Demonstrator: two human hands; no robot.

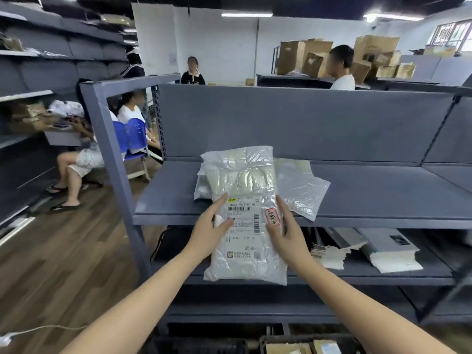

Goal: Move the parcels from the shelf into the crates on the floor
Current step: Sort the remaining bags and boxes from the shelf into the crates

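A long white plastic parcel [244,247] with a printed label and a red stamp is held upright in front of the grey shelf [370,198]. My left hand [208,232] grips its left edge, thumb on the label. My right hand [287,233] grips its right edge. Its lower end hangs below the shelf's front edge. Behind it, two more plastic parcels lie on the shelf, one to the left [201,186] and one to the right [300,191]. Two dark crates show at the bottom edge, one [201,346] dark inside and one [306,344] holding boxes.
The lower shelf level [383,270] holds flat grey and white packets. Several people sit on chairs to the left, and two more are beyond the shelf. Grey racking lines the left wall. A white cable lies on the wooden floor [51,264].
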